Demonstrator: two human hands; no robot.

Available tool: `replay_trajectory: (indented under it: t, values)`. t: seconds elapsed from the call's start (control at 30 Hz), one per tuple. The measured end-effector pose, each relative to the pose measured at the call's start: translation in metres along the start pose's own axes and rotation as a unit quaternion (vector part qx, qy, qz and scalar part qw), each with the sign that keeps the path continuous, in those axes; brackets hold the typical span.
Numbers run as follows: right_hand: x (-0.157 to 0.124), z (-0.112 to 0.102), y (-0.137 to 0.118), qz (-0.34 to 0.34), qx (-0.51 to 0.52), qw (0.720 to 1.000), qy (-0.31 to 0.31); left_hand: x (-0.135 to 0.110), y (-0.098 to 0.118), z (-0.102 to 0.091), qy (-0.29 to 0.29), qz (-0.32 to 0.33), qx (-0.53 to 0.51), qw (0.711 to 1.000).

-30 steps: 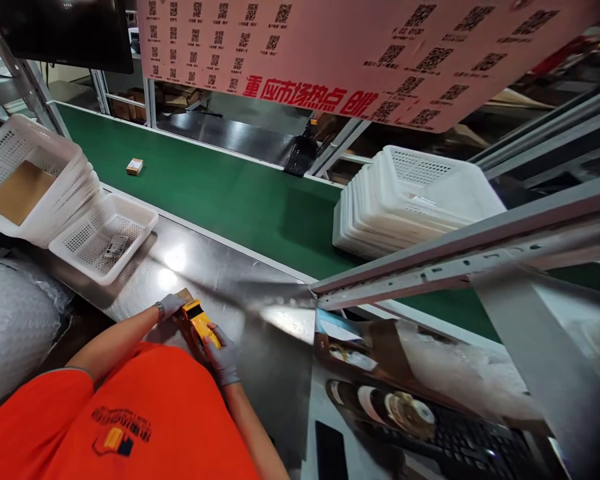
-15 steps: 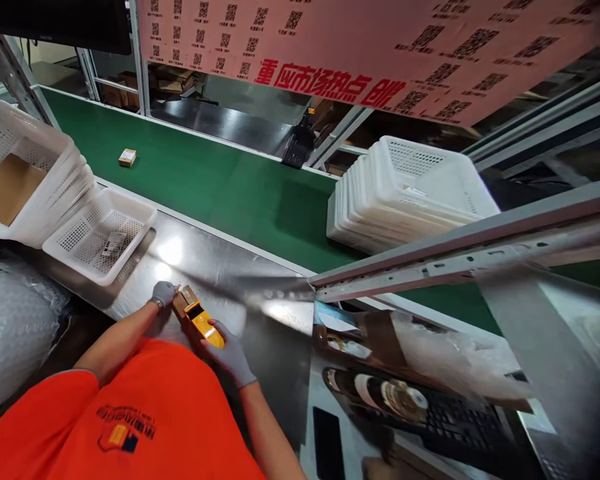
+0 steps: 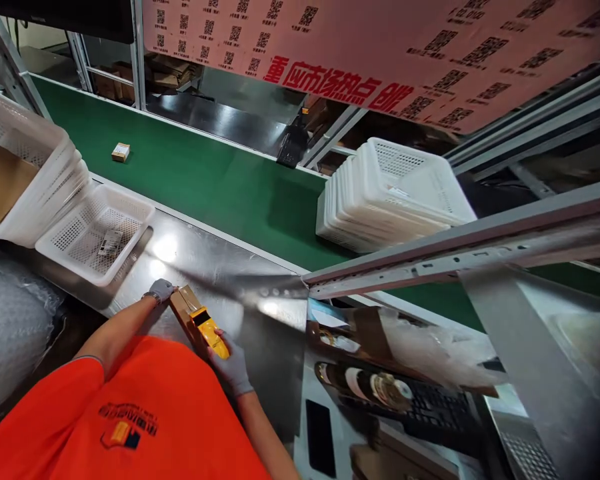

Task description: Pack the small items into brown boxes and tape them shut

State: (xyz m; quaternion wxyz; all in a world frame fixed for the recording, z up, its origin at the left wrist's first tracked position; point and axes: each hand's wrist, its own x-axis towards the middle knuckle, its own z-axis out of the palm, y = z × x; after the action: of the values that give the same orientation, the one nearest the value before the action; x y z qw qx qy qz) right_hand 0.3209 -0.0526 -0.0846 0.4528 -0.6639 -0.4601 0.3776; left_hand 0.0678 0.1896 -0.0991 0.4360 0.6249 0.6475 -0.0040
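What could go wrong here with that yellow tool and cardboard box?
The left hand touches only one end of the cardboard box, so the box might twist. The yellow tool in the right hand could slip forward toward the left hand. The shiny metal table might give the box little grip.

We list as open room: the bare steel bench (image 3: 230, 267) beyond both hands, up to the green belt (image 3: 205, 180); the belt's middle stretch, between a small box (image 3: 121, 153) and the right basket stack (image 3: 380, 207). As obstacles: carton (image 3: 182, 301) and yellow tool (image 3: 212, 333), filling the gap between our left hand (image 3: 163, 289) and right hand (image 3: 235, 370); small white basket (image 3: 73, 265), bounding the bench leftward; slotted metal rail (image 3: 430, 257), slanting across the right; pink sign (image 3: 340, 40), hanging above.
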Motion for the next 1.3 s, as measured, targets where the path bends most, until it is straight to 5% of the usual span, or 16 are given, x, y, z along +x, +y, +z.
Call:
replay_trajectory:
  t: [0.37,0.63,0.93,1.3]
  values:
    - [0.002,0.004,0.004,0.027,0.027,0.999,-0.02,-0.008,0.002,-0.004,0.02,-0.001,0.032,0.999]
    - [0.006,0.003,0.009,0.026,0.014,0.999,-0.03,-0.015,0.025,-0.004,0.006,0.032,0.103,0.994]
    - [0.017,0.01,-0.038,0.095,0.006,0.994,-0.054,-0.018,0.025,0.005,-0.021,-0.013,0.152,0.988]
    - [-0.063,-0.085,-0.024,0.145,-0.2,0.96,-0.131,-0.025,0.031,-0.001,0.021,0.033,0.243,0.969]
